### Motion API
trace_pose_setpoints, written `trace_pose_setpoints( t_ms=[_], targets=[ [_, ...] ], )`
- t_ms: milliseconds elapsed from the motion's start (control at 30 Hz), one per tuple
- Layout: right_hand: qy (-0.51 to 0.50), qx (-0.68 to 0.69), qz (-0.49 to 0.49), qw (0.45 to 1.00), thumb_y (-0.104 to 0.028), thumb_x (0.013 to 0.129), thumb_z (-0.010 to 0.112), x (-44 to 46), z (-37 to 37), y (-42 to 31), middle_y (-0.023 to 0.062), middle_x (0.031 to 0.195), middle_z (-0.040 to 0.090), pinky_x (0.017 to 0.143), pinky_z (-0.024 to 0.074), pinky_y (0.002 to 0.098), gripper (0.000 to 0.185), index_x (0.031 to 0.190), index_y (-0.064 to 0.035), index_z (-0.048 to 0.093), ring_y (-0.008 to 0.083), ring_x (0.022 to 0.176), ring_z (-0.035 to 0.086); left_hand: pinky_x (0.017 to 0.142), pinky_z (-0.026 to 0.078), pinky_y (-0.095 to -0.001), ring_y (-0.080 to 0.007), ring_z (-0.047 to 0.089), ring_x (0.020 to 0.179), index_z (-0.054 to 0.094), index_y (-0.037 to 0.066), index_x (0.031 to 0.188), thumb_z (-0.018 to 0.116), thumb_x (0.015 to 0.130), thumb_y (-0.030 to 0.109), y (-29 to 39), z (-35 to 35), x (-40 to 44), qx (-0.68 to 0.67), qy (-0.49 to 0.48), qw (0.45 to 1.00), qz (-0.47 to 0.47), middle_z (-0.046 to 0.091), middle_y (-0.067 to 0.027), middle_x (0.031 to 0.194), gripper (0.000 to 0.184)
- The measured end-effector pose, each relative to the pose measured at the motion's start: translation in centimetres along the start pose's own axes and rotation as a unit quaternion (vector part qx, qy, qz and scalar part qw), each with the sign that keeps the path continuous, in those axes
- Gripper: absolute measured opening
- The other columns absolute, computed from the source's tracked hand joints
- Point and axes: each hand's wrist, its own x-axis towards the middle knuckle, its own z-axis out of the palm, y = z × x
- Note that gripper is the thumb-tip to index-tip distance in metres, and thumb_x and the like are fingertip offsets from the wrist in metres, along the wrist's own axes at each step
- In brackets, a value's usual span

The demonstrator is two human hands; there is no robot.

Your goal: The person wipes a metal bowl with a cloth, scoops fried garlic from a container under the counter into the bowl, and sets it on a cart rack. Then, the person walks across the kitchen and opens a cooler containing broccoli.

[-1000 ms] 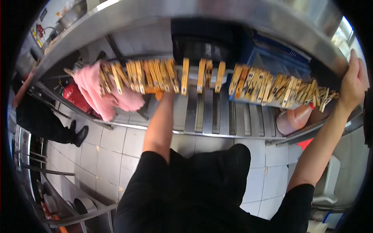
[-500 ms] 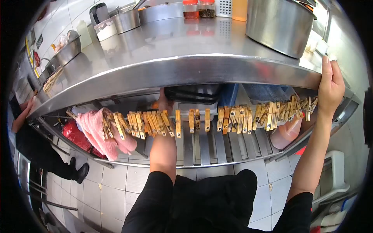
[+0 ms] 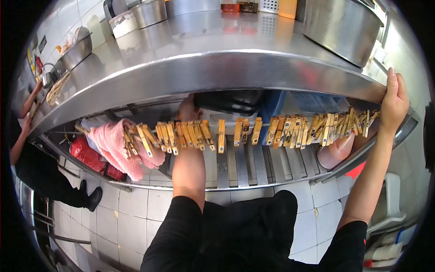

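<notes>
My right hand grips the right end of the stainless steel table, with its thumb and fingers over the edge. Below the tabletop my left hand reaches in behind a row of wooden clothespins, several of them marked with numbers. It is beside a black lid or tray on a pale container. Its fingers are mostly in shadow, and whether they hold anything is hidden. A pink cloth hangs at the row's left end.
On the tabletop stand a large steel pot, jars and a white tub. Below are a red bag, a pinkish jug and a slatted shelf. Another person's arm is at the left; a white chair at the right.
The view has shifted, so the table and clothespins sit slightly higher. My left hand is still under the table, a little further left against the black lid. My right hand keeps its hold.
</notes>
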Motion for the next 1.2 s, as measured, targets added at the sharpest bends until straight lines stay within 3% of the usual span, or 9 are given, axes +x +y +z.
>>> trace_pose_setpoints(
  t_ms=[100,233,333,400,500,633,800,967,1200],
  targets=[
    [0.0,0.005,0.008,1.0,-0.025,0.099,0.058,0.2,0.2,0.8,-0.0024,0.069,0.044,0.062,0.034,0.021,0.03,0.084,0.0009,0.059,0.0056,0.067,0.039,0.043,0.047,-0.0325,-0.0186,0.056,0.049,0.063,0.0,0.078,0.068,0.089,0.042,-1.6,-4.3,10.2,0.311,-0.019,0.916,0.252,0.061,-0.0086,0.068,0.044],
    [-0.03,-0.006,0.001,1.0,-0.024,0.101,0.053,0.4,-0.2,1.3,-0.0048,0.074,0.043,0.063,0.0323,0.02,0.03,0.085,0.0006,0.058,0.0055,0.069,0.038,0.046,0.05,-0.0333,-0.0184,0.058,0.054,0.063,-0.001,0.079,0.069,0.088,0.042,2.5,0.8,3.9,0.226,0.069,0.966,0.106,0.06,-0.009,0.069,0.045],
    [-0.019,0.015,0.0,1.0,-0.027,0.098,0.059,0.5,-0.1,1.4,-0.0044,0.069,0.046,0.062,0.034,0.0202,0.03,0.086,0.0003,0.063,0.0047,0.067,0.041,0.051,0.054,-0.034,-0.0215,0.063,0.061,0.062,-0.002,0.084,0.066,0.09,0.04,1.6,-0.6,8.3,0.309,-0.037,0.922,0.231,0.064,-0.0124,0.075,0.043],
    [-0.032,0.018,0.017,0.999,-0.027,0.097,0.06,0.9,-0.1,2.0,-0.0046,0.07,0.047,0.063,0.0349,0.0199,0.029,0.087,0.0003,0.064,0.0046,0.069,0.042,0.059,0.057,-0.0346,-0.0242,0.067,0.068,0.062,-0.003,0.092,0.059,0.095,0.033,1.7,0.0,9.8,0.004,-0.162,0.986,-0.033,0.068,-0.0162,0.085,0.036],
    [-0.018,0.02,0.044,0.999,-0.026,0.095,0.061,0.3,0.0,0.5,-0.005,0.073,0.053,0.066,0.0378,0.0198,0.028,0.09,0.0004,0.067,0.0047,0.071,0.046,0.067,0.059,-0.0374,-0.024,0.068,0.077,0.061,-0.002,0.099,0.052,0.099,0.026,4.5,5.1,1.6,-0.14,-0.049,0.982,-0.121,0.07,-0.017,0.096,0.03],
    [0.007,0.04,0.0,0.999,-0.026,0.096,0.061,-0.2,0.6,-1.0,-0.0068,0.069,0.045,0.06,0.0314,0.0203,0.029,0.078,-0.0029,0.062,0.0039,0.065,0.039,0.068,0.059,-0.0377,-0.0256,0.068,0.077,0.062,-0.002,0.107,0.044,0.102,0.018,2.6,2.9,7.0,-0.095,-0.273,0.955,-0.062,0.07,-0.0126,0.096,0.027],
    [-0.006,-0.018,-0.027,0.999,-0.029,0.095,0.06,0.5,-0.3,0.6,-0.0005,0.069,0.054,0.066,0.04,0.022,0.03,0.088,-0.0005,0.065,0.0067,0.07,0.047,0.071,0.055,-0.0276,-0.0194,0.067,0.082,0.062,0.0,0.113,0.052,0.101,0.027,1.8,6.1,0.0,-0.22,-0.182,0.957,0.056,0.069,-0.0119,0.104,0.031],
    [-0.011,-0.019,-0.019,1.0,-0.03,0.096,0.059,0.5,0.0,0.4,0.0042,0.066,0.046,0.065,0.0396,0.024,0.033,0.081,-0.0005,0.057,0.0093,0.067,0.043,0.075,0.05,-0.027,-0.0199,0.063,0.087,0.063,0.002,0.111,0.058,0.097,0.036,1.6,6.1,0.9,-0.085,0.043,0.995,0.035,0.066,-0.0085,0.1,0.037],
    [0.002,-0.004,-0.013,1.0,-0.031,0.096,0.059,0.2,0.4,0.0,0.0038,0.067,0.044,0.065,0.0395,0.0252,0.034,0.08,-0.0012,0.055,0.0099,0.068,0.04,0.091,0.05,-0.0369,-0.0273,0.061,0.102,0.06,0.0,0.117,0.045,0.102,0.026,-0.4,5.8,3.5,-0.278,-0.088,0.951,0.1,0.063,-0.0131,0.116,0.034]
  ],
)
